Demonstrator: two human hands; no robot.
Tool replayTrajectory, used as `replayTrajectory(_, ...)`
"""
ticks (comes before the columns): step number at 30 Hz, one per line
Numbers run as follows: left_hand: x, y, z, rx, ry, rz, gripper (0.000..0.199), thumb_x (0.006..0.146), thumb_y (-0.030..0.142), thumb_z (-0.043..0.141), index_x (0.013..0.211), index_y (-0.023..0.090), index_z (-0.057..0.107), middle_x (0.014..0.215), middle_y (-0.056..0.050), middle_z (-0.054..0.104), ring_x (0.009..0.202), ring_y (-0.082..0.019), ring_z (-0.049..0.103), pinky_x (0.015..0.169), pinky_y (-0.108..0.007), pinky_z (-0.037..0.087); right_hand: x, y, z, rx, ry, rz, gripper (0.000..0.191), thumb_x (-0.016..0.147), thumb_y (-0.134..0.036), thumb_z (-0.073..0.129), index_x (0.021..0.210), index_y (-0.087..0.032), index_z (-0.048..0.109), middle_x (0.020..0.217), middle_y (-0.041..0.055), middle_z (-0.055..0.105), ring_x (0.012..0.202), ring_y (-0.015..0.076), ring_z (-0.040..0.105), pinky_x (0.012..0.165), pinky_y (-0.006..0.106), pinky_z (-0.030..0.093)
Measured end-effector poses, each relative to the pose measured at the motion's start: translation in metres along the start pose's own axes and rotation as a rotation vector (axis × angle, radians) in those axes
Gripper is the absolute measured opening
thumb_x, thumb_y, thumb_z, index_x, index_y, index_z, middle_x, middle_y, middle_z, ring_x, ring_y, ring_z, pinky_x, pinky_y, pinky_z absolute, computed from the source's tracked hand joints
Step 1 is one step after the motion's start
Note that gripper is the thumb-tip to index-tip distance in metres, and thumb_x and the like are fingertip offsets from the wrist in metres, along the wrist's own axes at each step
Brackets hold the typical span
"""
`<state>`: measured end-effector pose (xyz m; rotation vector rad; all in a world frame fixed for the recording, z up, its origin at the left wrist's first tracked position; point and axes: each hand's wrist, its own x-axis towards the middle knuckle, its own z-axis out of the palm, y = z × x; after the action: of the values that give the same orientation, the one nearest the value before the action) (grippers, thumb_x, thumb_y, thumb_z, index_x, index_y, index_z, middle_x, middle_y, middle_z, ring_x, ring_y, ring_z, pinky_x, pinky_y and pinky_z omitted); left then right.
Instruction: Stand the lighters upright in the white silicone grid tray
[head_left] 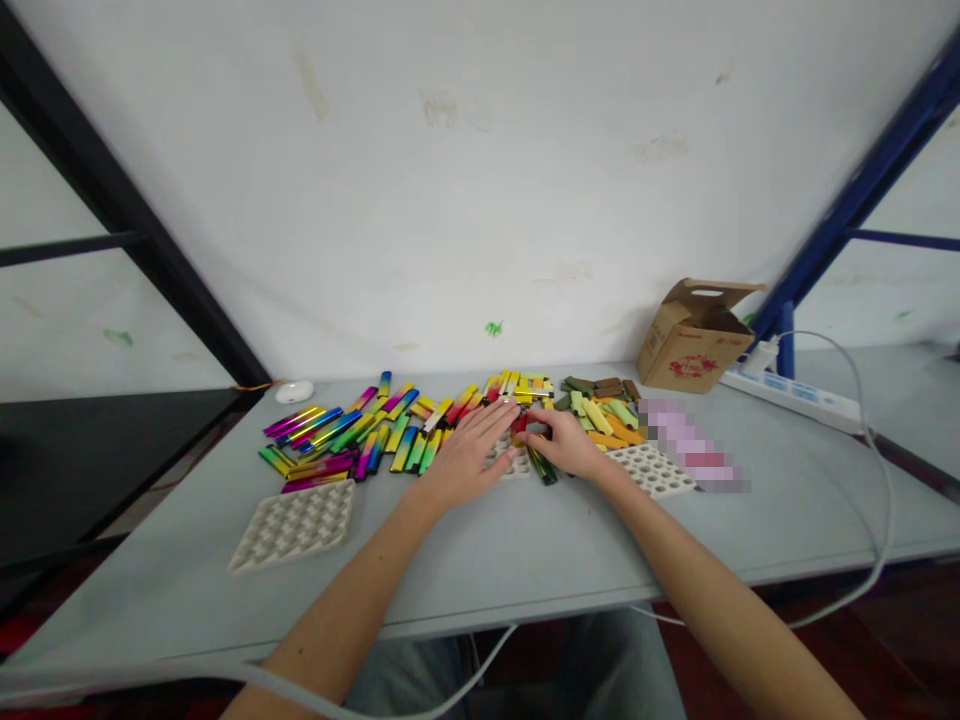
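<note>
My left hand (469,458) lies over a white perforated tray (517,466) at the middle of the table, its fingers stretched out and the thumb apart. Close beside it on the right, my right hand (564,442) is curled, thumb and fingertips around a small red piece (519,425) near the tray. Shiny multicoloured sticks (330,432) are spread to the left and behind my hands. A dark green stick (541,466) rests under my right hand. Matt green, yellow and brown pieces (598,416) lie to the right.
A white tray (296,524) stands at the left and another holed tray (654,470) at the right. Further back are an open cardboard box (694,345), a power strip (799,398) with a white cable, and a white oval object (295,392). A blurred pink item (690,445) lies right.
</note>
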<state>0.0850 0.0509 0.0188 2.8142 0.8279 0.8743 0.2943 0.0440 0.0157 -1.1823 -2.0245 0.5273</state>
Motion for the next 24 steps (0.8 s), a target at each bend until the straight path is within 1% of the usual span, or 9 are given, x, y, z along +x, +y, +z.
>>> replayTrajectory(5,0.001,-0.003,0.002,0.017,0.011,0.004,0.052,0.096,0.03,0.044,0.146,0.02,0.036,0.15,-0.008,0.042,0.142,-0.022,0.033,0.118,-0.047,0.027,-0.001,0.004,-0.009,-0.083,0.081,-0.04,0.031,0.083,-0.031,0.061,0.109,-0.015,0.068,0.108,0.0111,0.072,0.099,0.024,0.065,0.089,0.037,0.048)
replayTrajectory(7,0.001,-0.001,0.0,0.023,0.004,0.005,0.053,0.095,0.03,0.044,0.147,0.021,0.035,0.15,-0.008,0.042,0.142,-0.023,0.032,0.118,-0.048,0.027,-0.001,0.007,-0.015,-0.105,0.153,-0.032,0.03,0.086,-0.029,0.055,0.111,-0.016,0.067,0.111,0.0117,0.071,0.102,0.0243,0.064,0.093,0.04,0.047)
replayTrajectory(9,0.001,0.002,-0.003,0.028,-0.015,0.006,0.055,0.095,0.031,0.044,0.148,0.021,0.032,0.151,-0.008,0.04,0.142,-0.023,0.031,0.118,-0.048,0.027,-0.002,0.012,-0.02,-0.164,0.158,-0.048,0.027,0.086,-0.023,0.052,0.106,-0.017,0.069,0.109,0.0114,0.071,0.104,0.0247,0.063,0.096,0.043,0.045)
replayTrajectory(11,0.001,0.006,-0.006,0.029,-0.025,0.011,0.058,0.095,0.031,0.044,0.15,0.02,0.028,0.153,-0.01,0.036,0.143,-0.023,0.03,0.118,-0.047,0.027,-0.004,0.015,-0.023,-0.247,0.077,-0.102,0.024,0.081,-0.02,0.057,0.101,-0.017,0.072,0.108,0.0123,0.07,0.108,0.0265,0.061,0.1,0.046,0.043)
replayTrajectory(14,-0.001,0.005,-0.012,0.029,0.017,-0.006,0.06,0.095,0.032,0.046,0.15,0.019,0.027,0.155,-0.012,0.031,0.143,-0.025,0.03,0.117,-0.047,0.029,-0.007,0.016,-0.024,-0.314,-0.071,-0.158,0.029,0.076,-0.027,0.067,0.103,-0.018,0.072,0.118,0.0149,0.065,0.119,0.0305,0.054,0.105,0.051,0.038)
replayTrajectory(17,-0.008,-0.008,-0.017,0.055,0.075,-0.059,0.049,0.093,0.032,0.049,0.14,0.021,0.045,0.149,-0.012,0.041,0.138,-0.028,0.037,0.114,-0.05,0.031,-0.01,0.015,-0.025,-0.317,-0.153,-0.151,0.033,0.077,-0.038,0.068,0.105,-0.019,0.072,0.128,0.0156,0.06,0.131,0.0335,0.045,0.11,0.056,0.031)
replayTrajectory(19,-0.017,-0.02,-0.019,0.083,0.057,-0.079,0.043,0.091,0.033,0.052,0.131,0.02,0.054,0.14,-0.013,0.051,0.133,-0.028,0.044,0.112,-0.051,0.034,-0.012,0.014,-0.025,-0.316,-0.191,-0.139,0.032,0.08,-0.041,0.066,0.103,-0.02,0.074,0.132,0.0152,0.058,0.135,0.0347,0.04,0.112,0.057,0.028)
replayTrajectory(21,-0.026,-0.031,-0.02,0.103,0.021,-0.087,0.041,0.089,0.034,0.054,0.128,0.02,0.057,0.137,-0.012,0.055,0.132,-0.028,0.045,0.112,-0.053,0.033,-0.013,0.014,-0.025,-0.322,-0.225,-0.109,0.037,0.08,-0.046,0.066,0.105,-0.02,0.074,0.137,0.015,0.055,0.138,0.0371,0.035,0.112,0.058,0.026)
replayTrajectory(24,-0.035,-0.039,-0.02,0.104,-0.011,-0.113,0.043,0.087,0.036,0.057,0.126,0.017,0.059,0.135,-0.014,0.056,0.129,-0.029,0.047,0.111,-0.054,0.035,-0.014,0.015,-0.025,-0.304,-0.257,-0.056,0.054,0.07,-0.055,0.073,0.113,-0.021,0.071,0.141,0.0143,0.05,0.141,0.0406,0.027,0.112,0.059,0.026)
